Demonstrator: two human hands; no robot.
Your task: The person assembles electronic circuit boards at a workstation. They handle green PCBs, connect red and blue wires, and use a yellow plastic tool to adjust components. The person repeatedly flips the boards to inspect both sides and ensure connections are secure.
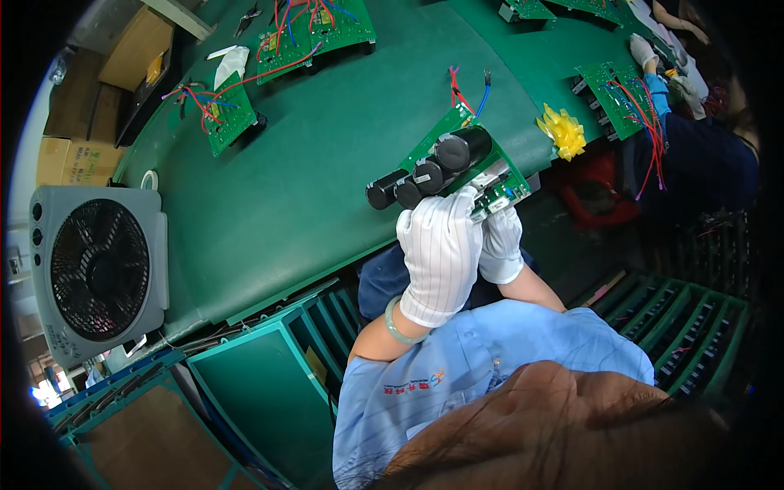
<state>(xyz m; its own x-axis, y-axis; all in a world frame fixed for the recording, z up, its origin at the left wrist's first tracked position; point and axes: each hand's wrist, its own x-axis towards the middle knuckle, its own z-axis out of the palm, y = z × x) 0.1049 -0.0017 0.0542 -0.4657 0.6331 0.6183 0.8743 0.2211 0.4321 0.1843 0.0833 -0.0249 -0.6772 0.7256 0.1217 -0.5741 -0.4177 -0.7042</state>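
Note:
Above the near edge of the green-topped table (302, 175) I hold a green circuit board (510, 174), tilted. Several large black cylindrical capacitors (462, 150) stick out from its face, and red and blue wires (483, 100) rise from its far end. My left hand (441, 251), in a white striped glove, is closed on the board's near edge beside the capacitors. Gloved as well, my right hand (501, 243) grips the near right corner by some small components; its fingers are partly hidden behind the board and my left hand.
More wired circuit boards lie at the far left (233, 122), the back (343, 28) and the right (616, 102). Yellow strips (562, 131) hang at the table edge. A grey fan (100, 269) stands left. A co-worker's gloved hand (643, 51) is far right. Green racks (686, 327) flank me.

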